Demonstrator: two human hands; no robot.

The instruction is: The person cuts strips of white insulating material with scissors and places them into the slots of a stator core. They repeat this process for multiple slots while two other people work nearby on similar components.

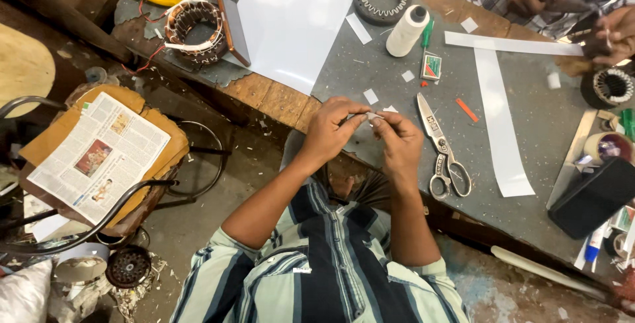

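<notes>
Nearest the camera, the left hand and the right hand meet over the near edge of the grey workbench, both pinching one small white paper slip between fingertips. The slip's long axis runs roughly nine to three o'clock, bridging the two hands; neither hand is nearer than the other.

Just beside the right hand, at about three o'clock, lies one pair of large scissors, blades pointing toward eleven. Farther out at three o'clock, two long white paper strips form an L. At twelve o'clock stand one spool of white thread and one small matchbox. Three wound stators show: at ten, twelve and two o'clock. At one o'clock, another person's hands work on something small.
</notes>
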